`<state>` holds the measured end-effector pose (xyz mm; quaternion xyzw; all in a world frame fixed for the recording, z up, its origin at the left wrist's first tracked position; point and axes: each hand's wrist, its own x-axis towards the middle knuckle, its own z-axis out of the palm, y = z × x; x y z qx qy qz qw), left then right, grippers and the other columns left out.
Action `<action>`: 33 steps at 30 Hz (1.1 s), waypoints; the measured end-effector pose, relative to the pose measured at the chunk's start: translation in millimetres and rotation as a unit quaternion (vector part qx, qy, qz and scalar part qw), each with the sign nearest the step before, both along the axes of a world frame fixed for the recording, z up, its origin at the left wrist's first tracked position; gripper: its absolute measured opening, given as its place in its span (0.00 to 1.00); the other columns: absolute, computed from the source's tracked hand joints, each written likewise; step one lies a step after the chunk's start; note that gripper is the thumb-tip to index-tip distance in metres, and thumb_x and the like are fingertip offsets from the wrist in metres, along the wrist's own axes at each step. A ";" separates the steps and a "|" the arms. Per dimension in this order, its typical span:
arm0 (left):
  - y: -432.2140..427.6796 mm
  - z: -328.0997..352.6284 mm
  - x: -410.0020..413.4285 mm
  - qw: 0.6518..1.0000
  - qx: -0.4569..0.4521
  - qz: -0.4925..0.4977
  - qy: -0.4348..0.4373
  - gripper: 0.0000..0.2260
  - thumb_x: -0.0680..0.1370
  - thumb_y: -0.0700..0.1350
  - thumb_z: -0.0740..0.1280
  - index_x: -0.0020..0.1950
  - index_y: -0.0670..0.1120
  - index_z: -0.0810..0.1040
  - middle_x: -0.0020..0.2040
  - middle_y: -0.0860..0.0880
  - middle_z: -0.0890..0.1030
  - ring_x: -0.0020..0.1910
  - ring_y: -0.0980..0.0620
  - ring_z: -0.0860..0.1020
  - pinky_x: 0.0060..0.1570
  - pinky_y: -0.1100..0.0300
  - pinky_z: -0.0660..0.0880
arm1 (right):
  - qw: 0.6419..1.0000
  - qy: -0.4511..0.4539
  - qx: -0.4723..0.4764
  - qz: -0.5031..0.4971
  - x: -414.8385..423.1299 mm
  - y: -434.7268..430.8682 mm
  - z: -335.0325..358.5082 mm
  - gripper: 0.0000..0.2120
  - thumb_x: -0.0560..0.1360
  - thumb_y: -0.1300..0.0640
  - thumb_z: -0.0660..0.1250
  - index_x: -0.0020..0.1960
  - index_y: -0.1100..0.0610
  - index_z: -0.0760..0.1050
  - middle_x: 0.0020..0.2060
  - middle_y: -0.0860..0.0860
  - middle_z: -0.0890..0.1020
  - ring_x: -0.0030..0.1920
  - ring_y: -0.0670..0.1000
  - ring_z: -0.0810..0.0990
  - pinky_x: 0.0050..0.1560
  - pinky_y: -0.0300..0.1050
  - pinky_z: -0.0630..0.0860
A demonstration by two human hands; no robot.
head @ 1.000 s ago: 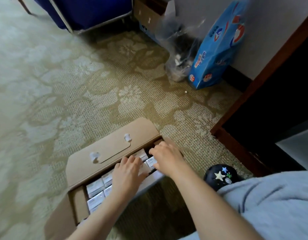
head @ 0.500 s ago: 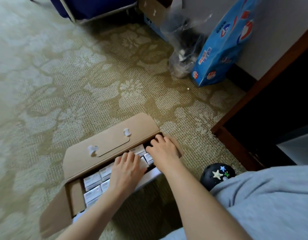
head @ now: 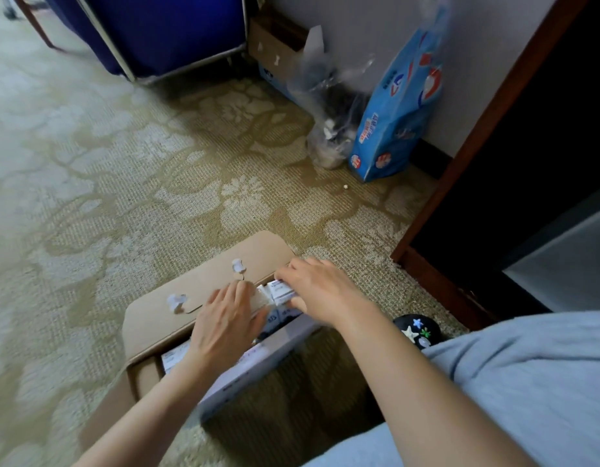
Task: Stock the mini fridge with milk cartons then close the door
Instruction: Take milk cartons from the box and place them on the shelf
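Milk cartons (head: pixel 281 292) sit packed in an open cardboard box (head: pixel 204 294) on the carpet. Right hand (head: pixel 320 288) curls its fingers over the top of one carton at the box's far end, apparently gripping it; left hand (head: pixel 226 320) lies flat, fingers spread, on neighbouring cartons just beside it.

Both hands, left (head: pixel 226 320) and right (head: pixel 320 288), on milk cartons (head: pixel 279 291) in an open cardboard box (head: pixel 190 291) on patterned carpet (head: pixel 123 170)
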<state>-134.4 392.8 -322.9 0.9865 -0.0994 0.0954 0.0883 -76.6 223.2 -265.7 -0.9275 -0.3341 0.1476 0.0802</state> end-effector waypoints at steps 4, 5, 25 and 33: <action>-5.1 28.9 0.5 0.995 -0.104 -0.009 -0.002 0.15 0.75 0.56 0.58 0.51 0.46 0.65 0.41 0.45 0.77 0.32 0.48 0.76 0.30 0.61 0.67 | 0.998 0.001 0.053 -0.031 -7.9 -12.8 27.0 0.17 0.77 0.59 0.64 0.64 0.55 0.66 0.57 0.53 0.72 0.57 0.53 0.72 0.54 0.45 0.67; -8.0 36.4 2.4 0.992 -0.128 -0.008 -0.008 0.14 0.75 0.54 0.62 0.52 0.46 0.64 0.42 0.45 0.77 0.33 0.49 0.74 0.31 0.61 0.67 | 0.997 -0.004 0.068 -0.042 -9.7 -18.1 35.3 0.17 0.77 0.59 0.64 0.64 0.55 0.66 0.56 0.52 0.72 0.55 0.52 0.73 0.51 0.43 0.65; -198.8 188.7 52.1 0.899 -0.269 -0.326 -0.114 0.13 0.75 0.55 0.59 0.55 0.49 0.65 0.47 0.55 0.69 0.42 0.62 0.67 0.44 0.73 0.64 | 0.890 -0.307 0.197 -0.273 -84.1 -207.2 164.4 0.18 0.75 0.52 0.66 0.61 0.45 0.63 0.58 0.44 0.73 0.46 0.48 0.77 0.36 0.45 0.74; -298.1 234.1 56.2 0.846 -0.280 -0.434 -0.135 0.12 0.76 0.51 0.62 0.55 0.48 0.65 0.49 0.53 0.70 0.44 0.58 0.70 0.43 0.67 0.68 | 0.835 -0.400 0.162 -0.341 -108.6 -298.8 188.6 0.19 0.75 0.53 0.66 0.63 0.47 0.64 0.56 0.43 0.71 0.49 0.45 0.75 0.39 0.43 0.74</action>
